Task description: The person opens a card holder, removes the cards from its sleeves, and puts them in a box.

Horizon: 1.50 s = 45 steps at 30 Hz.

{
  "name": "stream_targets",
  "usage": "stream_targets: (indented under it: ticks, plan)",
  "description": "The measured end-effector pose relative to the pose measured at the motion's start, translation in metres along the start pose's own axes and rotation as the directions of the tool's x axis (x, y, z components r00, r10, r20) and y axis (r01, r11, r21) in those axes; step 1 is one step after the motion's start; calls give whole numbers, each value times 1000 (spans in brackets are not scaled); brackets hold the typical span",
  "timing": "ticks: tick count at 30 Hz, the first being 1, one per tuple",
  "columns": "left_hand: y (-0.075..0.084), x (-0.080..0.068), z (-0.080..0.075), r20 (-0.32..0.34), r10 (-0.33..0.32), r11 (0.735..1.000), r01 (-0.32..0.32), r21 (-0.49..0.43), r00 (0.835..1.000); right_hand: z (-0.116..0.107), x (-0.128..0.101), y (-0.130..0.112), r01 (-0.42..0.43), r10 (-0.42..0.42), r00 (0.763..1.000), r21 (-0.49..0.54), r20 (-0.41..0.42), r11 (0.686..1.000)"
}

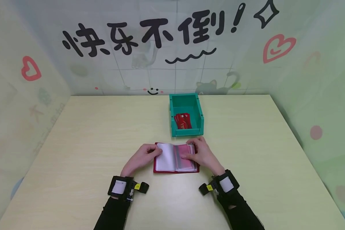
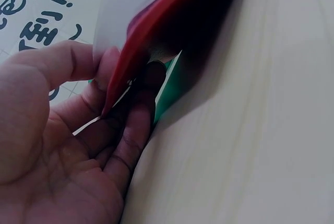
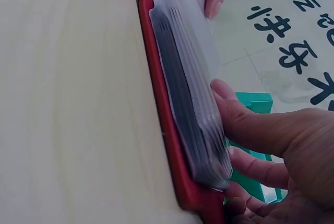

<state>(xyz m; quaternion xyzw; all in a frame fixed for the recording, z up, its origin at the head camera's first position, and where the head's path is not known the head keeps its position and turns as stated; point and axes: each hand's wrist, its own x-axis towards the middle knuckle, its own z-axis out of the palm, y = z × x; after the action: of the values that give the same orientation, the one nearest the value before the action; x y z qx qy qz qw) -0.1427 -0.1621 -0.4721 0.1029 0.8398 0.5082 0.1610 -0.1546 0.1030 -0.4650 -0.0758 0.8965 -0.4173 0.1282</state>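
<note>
Hands point(image 1: 143, 157) point(image 1: 202, 155) on card holder point(image 1: 175, 159) edges, bin point(image 1: 186, 115) just beyond.

Soft, even light fills the scene, bright without harshness. On the table point(image 1: 74, 153), a pale sheen of glare lies near the front edge, and only faint shadows sit under the hands. The head view bends at its edges, the side walls bowing outward. In the left wrist view the left hand point(image 2: 57, 145) is close and blurred, with a deep shadow beneath the red cover point(image 2: 156, 31). The right wrist view is sharper, softening at its bottom edge.
</note>
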Motion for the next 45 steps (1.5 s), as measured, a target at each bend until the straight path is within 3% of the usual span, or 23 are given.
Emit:
stream_targets:
  ticks: [14, 22, 29, 33, 37, 41, 45]
  plan:
    - [0, -1, -3, 3, -3, 1000, 3, -2, 1000, 2, 2, -6, -51, 54, 998, 93, -33, 994]
    - [1, 0, -3, 5, 2, 1000, -2, 0, 1000, 1, 1, -5, -25, 31, 998, 105, -54, 994]
    - [1, 0, -2, 6, -2, 1000, 2, -3, 1000, 14, -4, 0, 110, -78, 976, 150, -202, 983]
    - [-1, 0, -1, 2, 4, 1000, -4, -14, 1000, 19, -9, 2, 145, -93, 959, 178, -269, 973]
    - [-2, 1, -1, -8, 14, 999, -15, -40, 1000, 23, -12, 7, 220, -146, 942, 231, -301, 948]
    - [-3, 2, -1, 1, 45, 996, -44, -83, 999, 29, -15, 11, 366, -290, 902, 213, -320, 906]
    - [-2, 1, -2, 26, 67, 995, -65, -75, 997, 33, -17, 11, 440, -393, 882, 155, -261, 884]
